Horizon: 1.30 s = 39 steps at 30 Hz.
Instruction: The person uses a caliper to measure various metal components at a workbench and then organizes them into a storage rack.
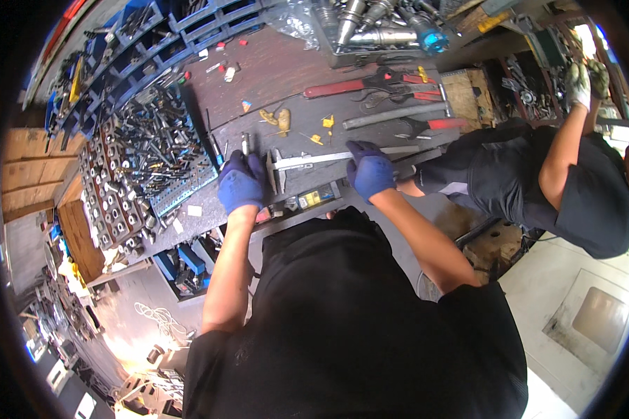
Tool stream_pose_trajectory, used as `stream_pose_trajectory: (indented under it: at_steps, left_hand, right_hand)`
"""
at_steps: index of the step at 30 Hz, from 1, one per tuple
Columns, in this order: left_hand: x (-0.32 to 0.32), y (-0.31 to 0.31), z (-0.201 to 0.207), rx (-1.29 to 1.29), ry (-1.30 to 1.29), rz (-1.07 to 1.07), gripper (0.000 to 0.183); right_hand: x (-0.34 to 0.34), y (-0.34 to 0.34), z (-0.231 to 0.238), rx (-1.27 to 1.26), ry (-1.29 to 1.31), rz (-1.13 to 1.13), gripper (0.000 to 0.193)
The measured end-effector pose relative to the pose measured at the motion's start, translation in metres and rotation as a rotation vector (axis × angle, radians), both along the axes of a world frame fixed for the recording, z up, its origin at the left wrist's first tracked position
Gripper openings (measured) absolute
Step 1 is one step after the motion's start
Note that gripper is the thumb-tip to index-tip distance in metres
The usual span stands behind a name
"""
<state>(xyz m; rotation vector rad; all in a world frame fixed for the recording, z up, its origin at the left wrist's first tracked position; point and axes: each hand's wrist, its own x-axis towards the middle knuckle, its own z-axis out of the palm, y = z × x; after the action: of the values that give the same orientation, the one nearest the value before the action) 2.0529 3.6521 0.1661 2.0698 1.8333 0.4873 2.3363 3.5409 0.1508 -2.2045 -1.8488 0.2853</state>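
Observation:
A long steel caliper lies across the near edge of a dark workbench. My left hand, in a blue glove, rests at the caliper's jaw end with its fingers curled around the jaws. In the same kind of glove, my right hand presses down on the caliper's beam further right. Both forearms come up from my black-clad body at the bottom.
Racks of drill bits and cutters fill the left. Blue bins line the back. Red-handled pliers, a steel bar and metal tool holders lie beyond. Another person in black with white gloves works at right.

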Motion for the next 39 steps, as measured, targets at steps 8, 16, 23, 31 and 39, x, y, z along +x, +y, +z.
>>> stream_pose_trajectory:
  at_steps: [8,16,23,31,39]
  left_hand:
    - [-0.007,-0.032,0.005,0.022,0.043,-0.042,0.066]
    - [-0.009,-0.038,0.002,0.049,-0.02,-0.009,0.069]
    - [-0.026,-0.057,-0.001,0.097,-0.121,0.012,0.076]
    - [-0.04,-0.08,0.005,-0.004,-0.07,0.04,0.075]
    - [-0.046,-0.08,-0.005,-0.01,0.009,0.004,0.07]
  right_hand:
    - [-0.004,0.027,0.001,-0.16,-0.232,0.23,0.016]
    - [0.0,0.036,-0.003,-0.103,-0.368,0.478,0.018]
    - [0.013,0.043,0.011,-0.149,-0.36,0.59,0.023]
    - [0.004,0.024,-0.004,-0.149,-0.015,0.38,0.041]
    - [0.005,-0.005,0.013,-0.194,0.125,0.074,0.032]
